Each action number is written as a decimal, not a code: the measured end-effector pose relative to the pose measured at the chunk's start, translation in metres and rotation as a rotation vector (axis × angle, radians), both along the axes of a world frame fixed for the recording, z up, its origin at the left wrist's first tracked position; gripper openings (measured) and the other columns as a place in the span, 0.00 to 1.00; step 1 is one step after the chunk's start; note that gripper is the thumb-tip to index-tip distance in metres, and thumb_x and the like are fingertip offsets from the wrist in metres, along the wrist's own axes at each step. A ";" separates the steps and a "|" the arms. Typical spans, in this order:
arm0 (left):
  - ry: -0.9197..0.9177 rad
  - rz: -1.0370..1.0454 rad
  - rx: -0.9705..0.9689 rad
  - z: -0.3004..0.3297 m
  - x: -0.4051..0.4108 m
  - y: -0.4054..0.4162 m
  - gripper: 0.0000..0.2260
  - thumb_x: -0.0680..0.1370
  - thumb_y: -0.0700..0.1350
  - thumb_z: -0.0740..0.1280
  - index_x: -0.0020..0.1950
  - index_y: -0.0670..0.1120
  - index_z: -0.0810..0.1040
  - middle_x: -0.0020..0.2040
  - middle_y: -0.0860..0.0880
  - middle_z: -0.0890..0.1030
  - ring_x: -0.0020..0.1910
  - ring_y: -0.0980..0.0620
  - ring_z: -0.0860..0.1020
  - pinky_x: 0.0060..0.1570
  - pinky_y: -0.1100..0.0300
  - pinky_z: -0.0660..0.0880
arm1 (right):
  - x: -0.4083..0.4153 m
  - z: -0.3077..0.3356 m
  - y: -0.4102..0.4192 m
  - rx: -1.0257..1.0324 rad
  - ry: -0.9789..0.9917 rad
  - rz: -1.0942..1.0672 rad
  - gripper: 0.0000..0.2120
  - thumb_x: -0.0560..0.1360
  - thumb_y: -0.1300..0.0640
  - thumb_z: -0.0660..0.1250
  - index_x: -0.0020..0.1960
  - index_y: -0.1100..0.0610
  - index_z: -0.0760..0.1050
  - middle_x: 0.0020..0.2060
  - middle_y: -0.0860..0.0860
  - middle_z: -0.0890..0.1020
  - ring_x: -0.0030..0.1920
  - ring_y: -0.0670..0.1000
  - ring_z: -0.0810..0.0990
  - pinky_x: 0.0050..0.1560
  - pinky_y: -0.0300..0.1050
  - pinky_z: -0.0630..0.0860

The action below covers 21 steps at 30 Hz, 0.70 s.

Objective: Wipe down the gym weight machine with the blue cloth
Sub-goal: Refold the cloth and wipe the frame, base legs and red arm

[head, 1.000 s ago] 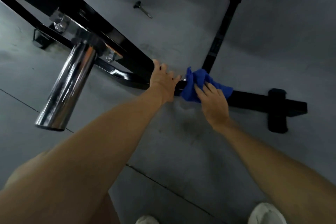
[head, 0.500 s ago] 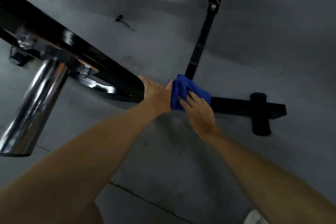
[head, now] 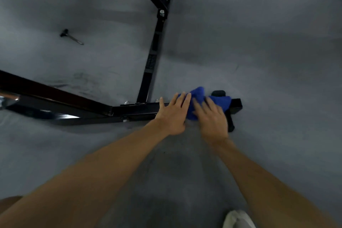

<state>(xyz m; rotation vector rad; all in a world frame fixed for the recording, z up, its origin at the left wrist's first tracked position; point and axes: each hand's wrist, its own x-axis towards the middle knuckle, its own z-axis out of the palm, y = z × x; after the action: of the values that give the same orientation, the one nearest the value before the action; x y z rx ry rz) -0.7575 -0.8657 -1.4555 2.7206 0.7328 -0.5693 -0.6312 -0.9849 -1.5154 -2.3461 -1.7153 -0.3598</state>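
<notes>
- Floor (head: 259,52): grey, scuffed, fills the frame; it carries the machine frame and a loose pin.
- Gym weight machine (head: 137,110): black steel frame. One low rail runs across the middle of the frame to an open end at centre right; a second bar rises from it toward the top centre, bolted at a joint.
- Left hand (head: 173,114): lies flat on the low rail at frame centre, fingers straight and spread, fingertips touching the edge of the cloth. It grasps nothing; it appears to brace.
- Right hand (head: 211,116): blurred, just right of the left hand, fingers extended over the cloth and pressing it onto the rail. The grip is therefore open-handed, a flat press rather than a pinch, as far as the blur allows.
- Blue cloth (head: 199,94): bunched on the rail near its end at centre right, partly under the right hand and draped toward a black foot pad (head: 219,93).
- Step in hand, by judgement: wiping the rail's end section. To do it well, keep the palm flat, carry the stroke past the end cap, and fold the cloth over the rail's sides.
- Loose pin (head: 71,36): upper left, well apart from the work.
- Shoe (head: 237,218): bottom right edge.
</notes>
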 end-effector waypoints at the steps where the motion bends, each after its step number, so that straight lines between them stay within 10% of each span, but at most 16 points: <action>1: 0.001 -0.044 -0.007 -0.001 0.003 0.000 0.46 0.78 0.50 0.66 0.82 0.46 0.35 0.83 0.48 0.38 0.82 0.45 0.41 0.74 0.28 0.49 | 0.016 -0.003 -0.013 0.023 0.033 -0.112 0.20 0.79 0.54 0.59 0.68 0.59 0.76 0.57 0.58 0.83 0.65 0.62 0.77 0.54 0.55 0.76; 7: 0.020 -0.162 -0.093 -0.010 0.035 -0.015 0.49 0.75 0.48 0.69 0.81 0.57 0.34 0.82 0.56 0.36 0.81 0.43 0.43 0.72 0.30 0.51 | 0.027 -0.002 -0.041 0.207 0.567 -0.641 0.31 0.78 0.70 0.61 0.79 0.57 0.61 0.74 0.60 0.68 0.74 0.62 0.66 0.67 0.58 0.70; 13: 0.051 -0.133 -0.100 -0.008 0.052 -0.016 0.51 0.72 0.48 0.70 0.80 0.61 0.34 0.81 0.58 0.44 0.75 0.40 0.55 0.69 0.33 0.56 | 0.003 0.001 -0.007 0.403 0.971 -0.952 0.30 0.79 0.65 0.55 0.80 0.54 0.55 0.75 0.62 0.64 0.70 0.60 0.69 0.69 0.56 0.69; 17: 0.011 -0.150 -0.057 -0.014 0.051 -0.018 0.53 0.71 0.50 0.71 0.80 0.60 0.33 0.80 0.58 0.45 0.73 0.40 0.58 0.68 0.35 0.58 | -0.018 -0.023 -0.002 0.213 0.841 -1.003 0.16 0.78 0.70 0.61 0.65 0.71 0.73 0.62 0.68 0.77 0.67 0.67 0.71 0.73 0.60 0.64; 21: 0.007 -0.142 -0.073 -0.014 0.051 -0.016 0.53 0.70 0.50 0.71 0.79 0.60 0.32 0.80 0.58 0.45 0.73 0.40 0.58 0.69 0.37 0.57 | -0.024 -0.022 -0.030 -0.048 0.722 -0.785 0.13 0.71 0.68 0.71 0.55 0.67 0.80 0.53 0.64 0.82 0.62 0.65 0.75 0.67 0.56 0.73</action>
<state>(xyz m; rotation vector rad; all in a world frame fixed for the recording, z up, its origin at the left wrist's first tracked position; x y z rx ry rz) -0.7069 -0.8820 -1.4696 2.7187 0.5125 -0.6242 -0.6556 -1.0150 -1.5377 -2.6110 -0.4671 0.3925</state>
